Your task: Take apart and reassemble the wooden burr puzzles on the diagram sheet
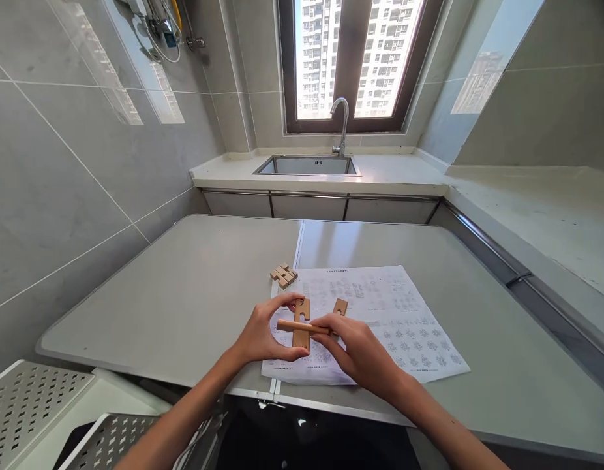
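Observation:
My left hand [263, 329] grips a flat notched wooden puzzle piece [301, 337] upright by its two ends, thumb below and fingers above. Between thumb and fingers of my right hand [355, 346] is a slim wooden stick [295, 325], held level across the front of the notched piece. Whether the two parts touch is hard to tell. Just beyond my right fingers another notched wooden piece [340, 307] shows, partly hidden by that hand. Under both hands lies a printed instruction sheet [380, 339] with small diagrams.
Several small wooden pieces [284, 275] sit together by the sheet's far left corner. The grey folding table [135, 294] has a seam down its middle. Beyond it are a counter with a sink [306, 166] and faucet [342, 124]. Perforated white panels [32, 398] stand at lower left.

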Demonstrator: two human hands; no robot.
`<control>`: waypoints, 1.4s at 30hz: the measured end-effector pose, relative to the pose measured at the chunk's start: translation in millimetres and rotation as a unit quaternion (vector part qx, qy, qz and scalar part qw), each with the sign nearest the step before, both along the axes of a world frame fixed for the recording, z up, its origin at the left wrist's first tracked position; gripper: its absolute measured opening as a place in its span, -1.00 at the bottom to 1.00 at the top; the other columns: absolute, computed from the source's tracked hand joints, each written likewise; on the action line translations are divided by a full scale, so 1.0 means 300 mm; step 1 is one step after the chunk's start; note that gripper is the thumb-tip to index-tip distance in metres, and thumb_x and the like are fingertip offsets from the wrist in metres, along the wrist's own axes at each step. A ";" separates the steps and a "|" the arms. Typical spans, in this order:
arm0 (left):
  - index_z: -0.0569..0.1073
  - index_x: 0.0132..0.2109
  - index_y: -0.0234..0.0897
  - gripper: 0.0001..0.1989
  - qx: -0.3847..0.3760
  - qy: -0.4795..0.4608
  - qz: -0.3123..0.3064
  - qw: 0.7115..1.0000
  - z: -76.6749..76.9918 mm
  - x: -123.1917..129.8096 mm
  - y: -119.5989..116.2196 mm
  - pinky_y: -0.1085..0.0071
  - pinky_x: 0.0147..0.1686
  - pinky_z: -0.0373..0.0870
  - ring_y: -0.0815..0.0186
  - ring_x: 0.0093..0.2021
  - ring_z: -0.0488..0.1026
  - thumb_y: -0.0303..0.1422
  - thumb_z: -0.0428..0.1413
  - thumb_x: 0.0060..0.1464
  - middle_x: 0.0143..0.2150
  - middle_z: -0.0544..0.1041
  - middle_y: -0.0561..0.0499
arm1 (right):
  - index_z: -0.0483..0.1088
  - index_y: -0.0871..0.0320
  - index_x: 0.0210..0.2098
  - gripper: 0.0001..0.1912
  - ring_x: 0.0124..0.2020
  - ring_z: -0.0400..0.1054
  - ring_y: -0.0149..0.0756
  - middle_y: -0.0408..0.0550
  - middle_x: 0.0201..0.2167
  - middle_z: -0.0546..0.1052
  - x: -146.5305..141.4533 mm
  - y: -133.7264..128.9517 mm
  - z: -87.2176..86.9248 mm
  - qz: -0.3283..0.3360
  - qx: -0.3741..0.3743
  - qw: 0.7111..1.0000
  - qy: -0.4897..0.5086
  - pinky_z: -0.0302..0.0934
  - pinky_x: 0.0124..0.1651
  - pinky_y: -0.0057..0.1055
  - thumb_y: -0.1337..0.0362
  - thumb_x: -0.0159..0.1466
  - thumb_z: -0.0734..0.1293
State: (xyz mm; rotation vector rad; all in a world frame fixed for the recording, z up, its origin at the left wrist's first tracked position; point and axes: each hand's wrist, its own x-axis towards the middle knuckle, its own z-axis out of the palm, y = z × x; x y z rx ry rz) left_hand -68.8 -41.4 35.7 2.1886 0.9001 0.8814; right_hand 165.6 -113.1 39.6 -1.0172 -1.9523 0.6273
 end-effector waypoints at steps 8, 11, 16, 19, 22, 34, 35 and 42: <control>0.44 0.28 -0.26 -0.14 -0.051 -0.040 -0.033 0.997 -0.051 -0.001 0.035 0.06 0.21 0.48 -0.05 0.14 0.57 -0.03 0.44 -0.14 0.19 0.59 -0.22 | 0.47 0.07 -0.03 -0.91 -0.23 0.62 -0.18 -0.03 -0.20 0.69 -0.016 -0.043 -0.049 -0.016 0.005 0.998 0.057 0.45 -0.19 -0.32 0.28 0.51 0.32; 0.43 0.29 -0.25 -0.14 -0.056 -0.046 -0.055 0.996 -0.051 0.006 0.045 0.05 0.22 0.46 -0.06 0.15 0.56 0.05 0.41 -0.09 0.19 0.58 -0.23 | 0.50 0.06 -0.07 -0.92 -0.20 0.63 -0.18 -0.05 -0.19 0.70 -0.025 -0.047 -0.045 -0.022 -0.055 0.993 0.105 0.47 -0.12 -0.31 0.25 0.48 0.36; 0.44 0.27 -0.22 -0.20 -0.079 -0.029 -0.060 0.995 -0.035 0.025 0.058 0.08 0.12 0.50 -0.02 0.09 0.55 0.16 0.30 0.02 0.14 0.58 -0.22 | 0.49 0.07 -0.11 -0.83 -0.21 0.62 -0.16 -0.05 -0.29 0.68 -0.029 -0.021 -0.023 -0.022 -0.191 0.958 0.214 0.49 -0.06 -0.21 0.11 0.43 0.41; 0.53 0.08 -0.21 -0.48 -0.081 0.007 -0.057 0.995 -0.034 0.029 0.062 0.23 -0.08 0.54 0.11 -0.08 0.57 0.05 0.28 0.14 -0.02 0.60 -0.13 | 0.48 0.09 -0.10 -0.73 -0.26 0.60 -0.18 -0.07 -0.34 0.65 -0.022 0.007 -0.003 0.012 -0.273 0.908 0.316 0.51 -0.07 -0.18 0.02 0.41 0.42; 0.56 -0.15 -0.23 -0.71 -0.081 0.047 -0.084 0.992 -0.038 0.022 0.067 0.36 -0.20 0.49 0.24 -0.25 0.56 -0.16 0.04 0.41 -0.24 0.60 -0.03 | 0.51 0.11 -0.10 -0.68 -0.28 0.55 -0.22 -0.05 -0.33 0.63 -0.010 0.021 0.005 0.048 -0.340 0.867 0.361 0.50 -0.10 -0.19 -0.02 0.39 0.45; 0.49 -0.37 -0.25 -0.43 -0.106 0.194 -0.019 0.975 -0.030 0.015 0.088 0.45 -0.45 0.19 0.35 -0.55 0.36 -0.05 -0.16 0.49 -0.54 0.44 0.08 | 0.50 0.02 -0.08 -0.61 -0.47 0.31 -0.25 -0.18 -0.53 0.44 0.253 0.047 -0.010 -0.140 -0.256 0.952 0.090 0.24 -0.35 -0.32 -0.11 0.49 0.23; 0.48 -0.39 -0.24 -0.40 -0.098 0.210 0.000 0.973 -0.038 0.035 0.079 0.44 -0.44 0.20 0.34 -0.55 0.38 -0.05 -0.19 0.49 -0.54 0.46 0.07 | 0.51 0.03 -0.17 -0.57 -0.49 0.26 -0.26 -0.18 -0.54 0.41 0.273 0.060 -0.023 -0.143 -0.253 0.956 0.036 0.20 -0.38 -0.32 -0.12 0.50 0.19; 0.55 -0.30 -0.24 -0.44 0.008 0.359 0.061 0.931 -0.085 0.152 0.050 0.36 -0.44 0.14 0.12 -0.42 0.58 -0.09 -0.19 0.51 -0.40 0.63 -0.14 | 0.49 0.06 -0.23 -0.57 -0.39 0.41 -0.20 -0.09 -0.39 0.55 0.279 0.135 -0.159 -0.143 -0.209 0.962 -0.102 0.31 -0.28 -0.27 -0.04 0.53 0.14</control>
